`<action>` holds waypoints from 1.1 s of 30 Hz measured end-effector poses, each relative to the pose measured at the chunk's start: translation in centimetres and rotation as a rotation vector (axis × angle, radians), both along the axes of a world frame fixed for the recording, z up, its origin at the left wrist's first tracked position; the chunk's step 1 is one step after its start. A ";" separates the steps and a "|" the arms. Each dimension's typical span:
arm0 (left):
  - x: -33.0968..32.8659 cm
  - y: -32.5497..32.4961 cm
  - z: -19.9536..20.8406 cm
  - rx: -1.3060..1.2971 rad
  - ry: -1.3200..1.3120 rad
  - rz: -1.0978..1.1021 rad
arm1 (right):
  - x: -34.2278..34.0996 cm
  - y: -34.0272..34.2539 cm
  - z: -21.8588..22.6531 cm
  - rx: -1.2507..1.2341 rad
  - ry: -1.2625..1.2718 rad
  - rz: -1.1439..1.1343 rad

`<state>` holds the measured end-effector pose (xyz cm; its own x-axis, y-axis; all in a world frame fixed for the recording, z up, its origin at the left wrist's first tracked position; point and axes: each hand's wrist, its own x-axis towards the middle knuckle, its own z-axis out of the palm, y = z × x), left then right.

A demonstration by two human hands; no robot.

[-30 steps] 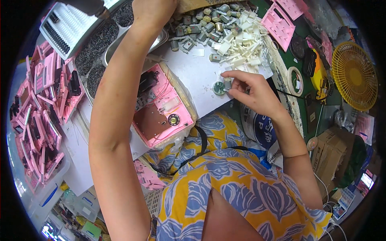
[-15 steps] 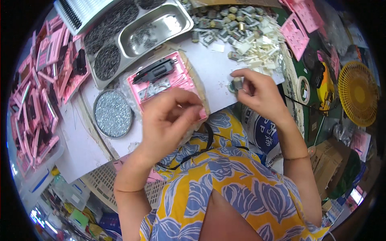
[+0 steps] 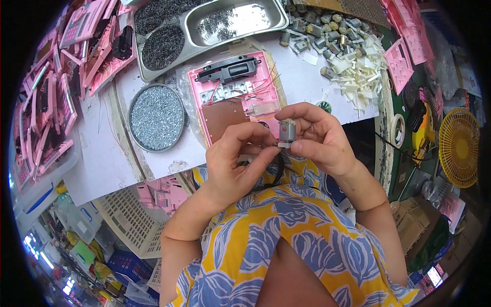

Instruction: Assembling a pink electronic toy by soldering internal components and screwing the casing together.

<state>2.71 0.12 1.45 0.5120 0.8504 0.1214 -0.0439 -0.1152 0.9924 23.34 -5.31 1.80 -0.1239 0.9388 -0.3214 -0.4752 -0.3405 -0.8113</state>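
Note:
Between thumb and fingers of my right hand (image 3: 322, 138) is a small silver electric motor (image 3: 287, 130), held upright in front of me. My left hand (image 3: 240, 161) is closed in a pinch right beside the motor's lower end; whatever its fingertips hold is too small to make out. Just beyond both hands lies an open pink plastic housing (image 3: 273, 77), its near edge partly covered by them. Inside it are a black slotted part (image 3: 227, 70), thin red wires, a brown board (image 3: 225, 120) and a clear plastic piece (image 3: 263, 108).
Left of the housing stands a round dish of screws (image 3: 156, 117). Behind it is a steel tray (image 3: 194, 30) of small dark parts. Loose motors (image 3: 327, 38) and white plastic pieces (image 3: 353, 77) are heaped at the back right. Pink casings (image 3: 48, 102) pile up at far left.
My right hand has brought the motor leftward to my left hand, and the two now meet before the housing. The view has shifted, uncovering more of the housing's inside.

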 end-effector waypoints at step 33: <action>-0.3 3.9 0.9 0.355 0.151 -0.006 | 2.1 2.0 0.9 0.995 -1.056 0.008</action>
<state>2.42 4.05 2.31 0.5516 0.7657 0.3308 0.0975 -0.4531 0.8861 25.41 -3.32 2.66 -0.2530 0.8236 0.5076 0.4811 0.5623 -0.6726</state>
